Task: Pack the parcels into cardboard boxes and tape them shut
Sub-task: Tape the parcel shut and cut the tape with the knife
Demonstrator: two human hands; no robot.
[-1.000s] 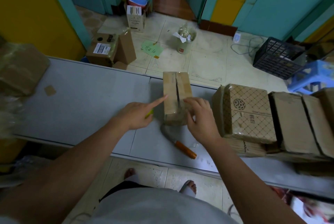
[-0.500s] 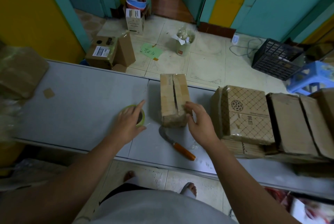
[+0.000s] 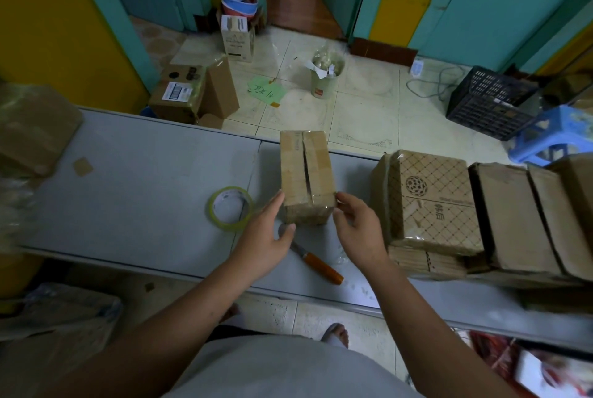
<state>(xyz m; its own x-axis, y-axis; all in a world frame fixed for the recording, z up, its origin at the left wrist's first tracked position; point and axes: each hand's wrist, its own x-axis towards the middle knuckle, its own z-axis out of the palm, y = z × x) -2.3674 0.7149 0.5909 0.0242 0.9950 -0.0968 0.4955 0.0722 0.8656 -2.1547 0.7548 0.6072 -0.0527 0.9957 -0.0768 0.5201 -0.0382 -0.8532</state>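
A small brown cardboard box (image 3: 306,173) stands on the grey table (image 3: 144,179), its two top flaps folded down with a dark seam between them. My left hand (image 3: 266,237) is at the box's near left corner, fingers straight, fingertips touching its side. At the near right corner is my right hand (image 3: 359,230), with relaxed fingers against the box. A roll of clear tape with a green core (image 3: 230,207) lies flat on the table left of my left hand, and neither hand touches it.
A knife with an orange handle (image 3: 317,264) lies on the table below the box. Stacked flattened cartons (image 3: 433,202) fill the table's right side. More cardboard (image 3: 35,128) sits far left. Beyond the table, the floor holds boxes, a bin, a black crate and a blue stool.
My left hand set the tape roll down on the table and moved right to the box's near left corner. My right hand slid down to the near right corner.
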